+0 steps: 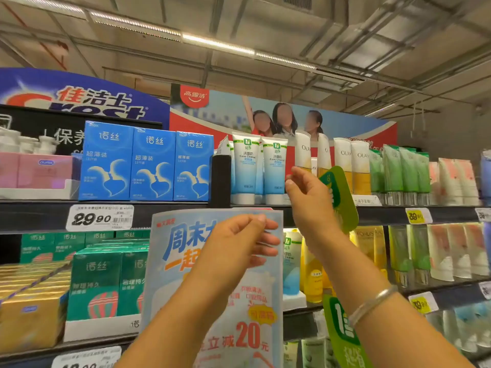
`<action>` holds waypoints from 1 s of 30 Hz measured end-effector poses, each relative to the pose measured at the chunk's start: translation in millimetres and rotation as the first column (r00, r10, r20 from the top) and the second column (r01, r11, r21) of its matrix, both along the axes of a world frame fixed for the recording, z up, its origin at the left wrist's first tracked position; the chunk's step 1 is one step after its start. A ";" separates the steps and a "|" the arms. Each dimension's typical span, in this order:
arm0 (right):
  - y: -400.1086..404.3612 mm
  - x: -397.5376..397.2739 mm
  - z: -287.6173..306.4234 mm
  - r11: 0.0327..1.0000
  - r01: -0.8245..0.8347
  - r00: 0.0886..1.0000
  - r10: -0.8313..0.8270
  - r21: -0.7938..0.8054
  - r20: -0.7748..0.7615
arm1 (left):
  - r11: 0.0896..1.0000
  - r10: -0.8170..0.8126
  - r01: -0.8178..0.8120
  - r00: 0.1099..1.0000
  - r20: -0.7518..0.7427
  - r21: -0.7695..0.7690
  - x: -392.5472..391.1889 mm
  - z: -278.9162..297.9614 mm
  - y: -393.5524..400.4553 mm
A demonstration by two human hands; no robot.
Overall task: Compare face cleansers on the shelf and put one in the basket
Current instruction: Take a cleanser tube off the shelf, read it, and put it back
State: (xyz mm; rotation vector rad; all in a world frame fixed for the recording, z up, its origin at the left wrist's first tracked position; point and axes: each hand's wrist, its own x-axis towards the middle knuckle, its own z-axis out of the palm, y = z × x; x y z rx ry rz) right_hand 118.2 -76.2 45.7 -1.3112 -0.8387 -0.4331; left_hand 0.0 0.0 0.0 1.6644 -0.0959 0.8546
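Standing upright, white-to-blue cleanser tubes [247, 168] (green-labelled).

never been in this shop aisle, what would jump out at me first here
Two raised hands fill the middle: the left hand in front of a pale blue promo poster hanging off the shelf edge, the right hand reaching up toward the white and blue face cleanser tubes on the top shelf. To the left stand three bright blue boxes, and a red and blue banner runs above the shelf.
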 end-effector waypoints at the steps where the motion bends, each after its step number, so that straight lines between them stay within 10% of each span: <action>1: 3.9 3.9 3.7 0.999 0.030 1.000 -0.029 -0.037 0.007 | 1.000 -0.013 0.013 1.000 0.015 -0.023 3.8 3.2 -1.8; 19: 51.3 64.9 34.5 0.945 0.210 0.976 -0.219 -0.249 -0.010 | 0.992 0.047 -0.049 0.999 -0.013 -0.114 48.8 4.3 7.0; 30: -1.4 -8.9 11.9 0.989 0.103 0.988 -0.114 0.107 0.106 | 0.991 -0.070 0.074 0.997 0.036 -0.114 30.4 -7.5 -7.9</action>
